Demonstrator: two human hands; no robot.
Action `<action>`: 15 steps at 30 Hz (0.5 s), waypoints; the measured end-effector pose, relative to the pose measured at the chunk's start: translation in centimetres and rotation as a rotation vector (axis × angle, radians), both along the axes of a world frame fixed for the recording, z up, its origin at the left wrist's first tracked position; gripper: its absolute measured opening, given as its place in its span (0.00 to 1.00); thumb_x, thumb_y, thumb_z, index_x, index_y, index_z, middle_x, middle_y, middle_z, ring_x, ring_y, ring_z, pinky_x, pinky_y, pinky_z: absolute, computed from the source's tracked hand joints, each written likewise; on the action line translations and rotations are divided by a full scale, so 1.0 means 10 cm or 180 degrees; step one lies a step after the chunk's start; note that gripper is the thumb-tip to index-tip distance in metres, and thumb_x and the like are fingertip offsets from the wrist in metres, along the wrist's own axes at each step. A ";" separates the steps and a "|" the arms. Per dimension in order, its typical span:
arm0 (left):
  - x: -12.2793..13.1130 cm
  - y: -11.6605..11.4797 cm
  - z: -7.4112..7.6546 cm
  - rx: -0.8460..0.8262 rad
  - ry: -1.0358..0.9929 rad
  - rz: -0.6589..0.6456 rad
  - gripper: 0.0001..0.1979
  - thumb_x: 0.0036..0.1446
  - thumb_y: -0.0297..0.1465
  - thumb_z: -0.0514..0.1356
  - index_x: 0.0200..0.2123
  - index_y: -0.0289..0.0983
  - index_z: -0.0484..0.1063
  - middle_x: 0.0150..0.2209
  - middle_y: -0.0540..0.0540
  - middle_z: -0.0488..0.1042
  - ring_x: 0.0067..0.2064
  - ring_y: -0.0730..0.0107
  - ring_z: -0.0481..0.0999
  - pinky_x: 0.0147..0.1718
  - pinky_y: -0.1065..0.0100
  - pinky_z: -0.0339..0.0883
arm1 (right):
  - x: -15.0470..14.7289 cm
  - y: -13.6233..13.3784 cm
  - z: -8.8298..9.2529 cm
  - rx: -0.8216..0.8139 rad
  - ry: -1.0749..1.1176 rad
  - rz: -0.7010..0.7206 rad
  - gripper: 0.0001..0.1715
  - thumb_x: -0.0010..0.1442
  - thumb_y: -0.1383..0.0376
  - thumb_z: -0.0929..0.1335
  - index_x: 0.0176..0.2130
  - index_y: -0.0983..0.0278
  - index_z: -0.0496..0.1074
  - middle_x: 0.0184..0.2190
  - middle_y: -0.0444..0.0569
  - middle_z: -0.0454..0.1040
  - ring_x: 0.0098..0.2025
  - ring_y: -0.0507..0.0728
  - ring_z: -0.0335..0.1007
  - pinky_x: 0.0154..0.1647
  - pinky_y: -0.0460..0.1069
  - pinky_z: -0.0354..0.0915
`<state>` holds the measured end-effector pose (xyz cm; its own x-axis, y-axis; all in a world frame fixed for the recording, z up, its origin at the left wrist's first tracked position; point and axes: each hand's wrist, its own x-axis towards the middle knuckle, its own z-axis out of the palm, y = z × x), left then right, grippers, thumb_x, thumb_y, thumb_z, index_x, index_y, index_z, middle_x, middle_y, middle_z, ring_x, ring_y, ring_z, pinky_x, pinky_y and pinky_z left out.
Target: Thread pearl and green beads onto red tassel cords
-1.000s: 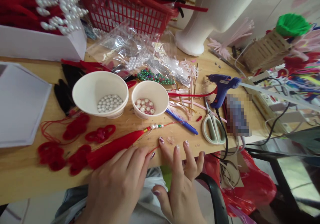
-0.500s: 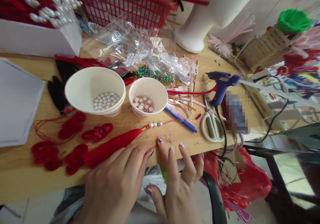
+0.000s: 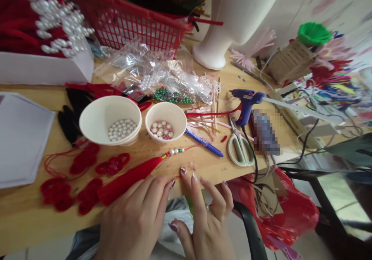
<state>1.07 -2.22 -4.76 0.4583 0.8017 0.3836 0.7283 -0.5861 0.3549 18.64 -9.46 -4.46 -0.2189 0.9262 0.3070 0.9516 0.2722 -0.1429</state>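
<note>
My left hand [image 3: 133,213] rests at the table's front edge with its fingers pressed together. A short stretch of thin red cord [image 3: 178,177] shows at its fingertips, leading toward my right hand [image 3: 203,209]. The right fingers are apart, and the index fingertip is down on the table beside that cord. Just beyond my left hand lies a red tassel [image 3: 132,178], partly covered by that hand. White and green beads [image 3: 176,151] sit on a red string at the tassel's gold-wrapped top. Red velvety flower shapes [image 3: 112,164] lie to the left.
Two white cups stand behind the tassel: a larger one [image 3: 87,116] with silvery pearls and a smaller one [image 3: 181,124] with white and pink beads. Rightward lie a blue pen [image 3: 207,143], scissors [image 3: 238,151] and a glue gun [image 3: 247,101]. Bagged beads [image 3: 157,74] lie behind.
The head view has shifted, so the table's contents appear lower and slightly left. My hands stay in nearly the same place, with the right fingers bent a little more.
</note>
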 end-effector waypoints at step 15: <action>-0.05 0.04 -0.06 0.0191 -0.0014 -0.0277 0.08 0.69 0.25 0.53 0.45 0.41 0.71 0.31 0.51 0.85 0.29 0.65 0.85 0.28 0.69 0.75 | 0.02 -0.07 -0.14 0.0365 0.0064 -0.0054 0.38 0.74 0.63 0.64 0.75 0.73 0.51 0.57 0.50 0.78 0.54 0.65 0.63 0.75 0.60 0.28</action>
